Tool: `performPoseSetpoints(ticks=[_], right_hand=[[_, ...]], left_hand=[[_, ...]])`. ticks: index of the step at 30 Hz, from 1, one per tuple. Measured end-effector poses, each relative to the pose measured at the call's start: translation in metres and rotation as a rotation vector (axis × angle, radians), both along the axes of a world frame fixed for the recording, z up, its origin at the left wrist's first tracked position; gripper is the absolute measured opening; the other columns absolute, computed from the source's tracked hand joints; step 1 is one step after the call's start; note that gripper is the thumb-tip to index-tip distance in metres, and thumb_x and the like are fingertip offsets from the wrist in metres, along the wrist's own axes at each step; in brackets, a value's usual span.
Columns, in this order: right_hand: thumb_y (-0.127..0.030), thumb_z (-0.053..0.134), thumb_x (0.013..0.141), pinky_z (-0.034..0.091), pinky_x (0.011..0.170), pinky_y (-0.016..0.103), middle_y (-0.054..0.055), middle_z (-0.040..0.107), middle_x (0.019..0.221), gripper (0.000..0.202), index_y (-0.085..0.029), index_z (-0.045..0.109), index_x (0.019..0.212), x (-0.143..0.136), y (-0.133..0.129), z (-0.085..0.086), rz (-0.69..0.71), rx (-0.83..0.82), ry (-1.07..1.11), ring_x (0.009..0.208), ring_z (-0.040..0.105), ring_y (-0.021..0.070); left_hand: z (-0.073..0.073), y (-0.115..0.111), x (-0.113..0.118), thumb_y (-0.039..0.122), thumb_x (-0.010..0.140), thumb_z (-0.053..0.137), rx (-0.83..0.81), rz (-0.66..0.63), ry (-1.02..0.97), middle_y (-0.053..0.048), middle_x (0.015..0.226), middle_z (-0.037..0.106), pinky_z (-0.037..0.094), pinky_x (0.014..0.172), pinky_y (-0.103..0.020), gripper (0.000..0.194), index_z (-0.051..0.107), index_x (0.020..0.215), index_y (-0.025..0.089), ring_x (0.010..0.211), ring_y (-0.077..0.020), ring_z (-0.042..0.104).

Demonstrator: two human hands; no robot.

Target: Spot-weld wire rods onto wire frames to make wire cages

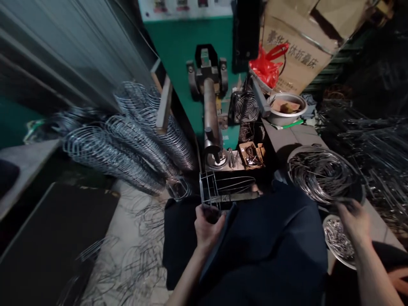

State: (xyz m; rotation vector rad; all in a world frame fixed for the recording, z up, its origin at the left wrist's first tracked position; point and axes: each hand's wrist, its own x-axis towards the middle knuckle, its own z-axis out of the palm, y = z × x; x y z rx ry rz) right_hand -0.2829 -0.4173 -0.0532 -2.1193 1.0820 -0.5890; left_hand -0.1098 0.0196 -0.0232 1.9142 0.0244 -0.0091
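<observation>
My left hand (208, 225) is closed around the near end of a small wire frame (208, 187) with a grid of bars. A longer rounded wire loop (237, 183) extends to the right of the grid; whether the two are joined I cannot tell. Just beyond the frame is the rod-like arm of a green machine (211, 114). My right hand (355, 219) hovers between a basin of bent wire rings (321, 174) and a bowl of small metal pieces (339, 240). Motion smears its fingers, and anything in them is hidden.
Tall stacks of wire baskets (127, 144) lean at the left. Loose wire parts (137, 250) litter the floor. A pile of metal wires (376, 136) rises at the right. Behind are a metal bowl (287, 111), a red bag (267, 68) and a cardboard box (296, 55).
</observation>
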Motion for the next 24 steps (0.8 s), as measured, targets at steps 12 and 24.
performPoseSetpoints(ticks=[12,24], right_hand=[[-0.024,0.05,0.101,0.042,0.102,0.049,0.007,0.073,0.109,0.023,-0.024,0.07,0.111,0.216,0.211,0.094,1.238,-0.329,-0.154,0.121,0.058,0.0279],[-0.016,0.051,0.099,0.044,0.083,0.041,0.008,0.072,0.094,0.025,-0.02,0.07,0.114,0.235,0.23,0.094,1.179,-0.538,-0.232,0.098,0.058,0.027]], left_hand=[[0.003,0.016,0.001,0.036,0.072,0.077,0.006,0.036,-0.09,0.0,0.078,0.066,0.054,0.063,-0.026,0.038,0.047,0.091,0.022,0.066,-0.0153,0.067],[-0.003,0.014,0.026,0.034,0.071,0.078,-0.064,0.076,-0.072,0.001,0.075,0.065,0.053,0.058,-0.025,0.039,0.046,0.091,0.022,0.058,-0.0129,0.063]])
